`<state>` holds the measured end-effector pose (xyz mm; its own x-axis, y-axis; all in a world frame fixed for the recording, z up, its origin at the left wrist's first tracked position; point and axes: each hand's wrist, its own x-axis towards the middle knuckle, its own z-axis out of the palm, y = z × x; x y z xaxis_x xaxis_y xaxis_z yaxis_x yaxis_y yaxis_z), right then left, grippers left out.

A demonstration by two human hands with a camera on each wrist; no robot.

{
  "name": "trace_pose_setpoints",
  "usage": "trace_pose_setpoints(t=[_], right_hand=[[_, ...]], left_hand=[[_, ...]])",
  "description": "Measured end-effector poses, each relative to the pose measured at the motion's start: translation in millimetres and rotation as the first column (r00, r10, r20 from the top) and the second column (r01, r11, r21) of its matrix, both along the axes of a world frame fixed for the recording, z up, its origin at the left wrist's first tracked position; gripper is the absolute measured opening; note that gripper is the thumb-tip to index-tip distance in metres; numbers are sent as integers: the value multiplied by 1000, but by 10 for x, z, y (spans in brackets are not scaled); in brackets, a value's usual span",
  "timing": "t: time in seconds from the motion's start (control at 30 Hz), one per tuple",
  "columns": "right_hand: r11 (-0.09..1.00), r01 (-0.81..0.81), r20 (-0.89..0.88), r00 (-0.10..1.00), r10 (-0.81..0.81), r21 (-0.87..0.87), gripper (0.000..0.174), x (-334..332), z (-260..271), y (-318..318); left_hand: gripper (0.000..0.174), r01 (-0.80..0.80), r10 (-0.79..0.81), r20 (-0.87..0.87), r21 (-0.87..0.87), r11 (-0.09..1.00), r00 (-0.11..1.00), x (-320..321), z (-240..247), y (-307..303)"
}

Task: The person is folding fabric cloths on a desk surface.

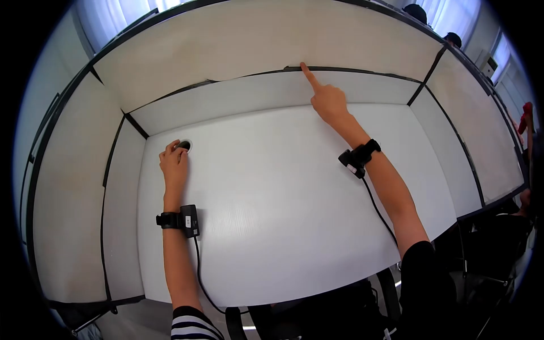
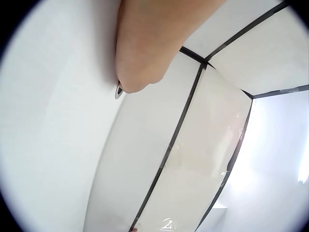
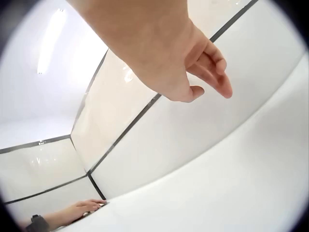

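My left hand (image 1: 173, 160) rests at the back left of the white table, its fingers at the rim of a dark round hole (image 1: 184, 145) with a pale ring. From the left wrist, the hand hides most of that ring (image 2: 119, 91). My right hand (image 1: 330, 103) is raised before the back panel, index finger stretched out, its tip right at the black tape strip (image 1: 362, 71). The other fingers (image 3: 223, 87) of the right hand bend loosely, with nothing between them and the thumb. Across the right wrist view, the left hand (image 3: 87, 208) lies low near the corner.
Pale panels edged with black tape enclose the table (image 1: 272, 198) at the back, left (image 1: 71, 198) and right (image 1: 473, 130). Each wrist wears a camera, and cables (image 1: 203, 283) trail from them toward the front edge. Other people show beyond the right panel.
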<state>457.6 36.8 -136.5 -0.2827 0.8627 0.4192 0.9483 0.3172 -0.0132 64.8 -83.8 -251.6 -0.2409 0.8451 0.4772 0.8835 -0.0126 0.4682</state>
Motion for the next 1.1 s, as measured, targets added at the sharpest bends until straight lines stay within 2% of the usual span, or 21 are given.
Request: trace_pose_setpoints(t=[0.07,0.1,0.23,0.3,0.4,0.43,0.53,0.57,0.67,0.73,0.97,1.07,1.1], right_hand=[[999,19,40,999,-21,39,90,3,-3,3],[999,-41,-25,999,42,16,91,21,12,4],[999,-35,14,999,35,-1,91,71,15,35],[987,-126,2,992,126,103,92,97,-17,94],[995,-80,15,997,79,59,91,104,11,99],[979,-105,14,994,104,177,90,128,1,106],[982,-47,43,998,40,182,90,162,7,158],[956,-87,40,996,79,281,89,181,-22,177],[979,-27,14,1000,25,201,88,185,46,139],[968,-42,29,999,36,248,87,220,48,166],[981,-32,35,999,26,190,85,262,194,105],[992,7,55,998,-14,127,78,310,254,28],[997,-31,-31,999,33,72,76,342,278,17]], left_hand=[[18,-26,26,-18,9,1000,999,16,1,2],[19,-26,26,-5,0,1000,1000,22,6,-6],[18,-7,7,-9,-6,1000,1000,13,11,-10],[18,-6,6,8,-20,1000,1000,6,-3,8],[18,-26,26,-14,-67,997,1000,-5,4,11],[18,-17,17,-1,-61,998,1000,-4,2,5],[18,-3,3,-6,-48,999,1000,-15,1,-3],[18,-10,10,1,-69,998,1000,-14,12,1],[17,-1,0,-18,-53,999,1000,-33,-15,14],[17,1,-2,-4,-60,998,1000,-32,-19,10],[17,0,1,15,-38,999,1000,-27,1,-20],[17,9,-9,-20,-19,1000,1000,-29,-30,-20],[17,-4,4,-1,-27,1000,1000,-23,-34,-17]])
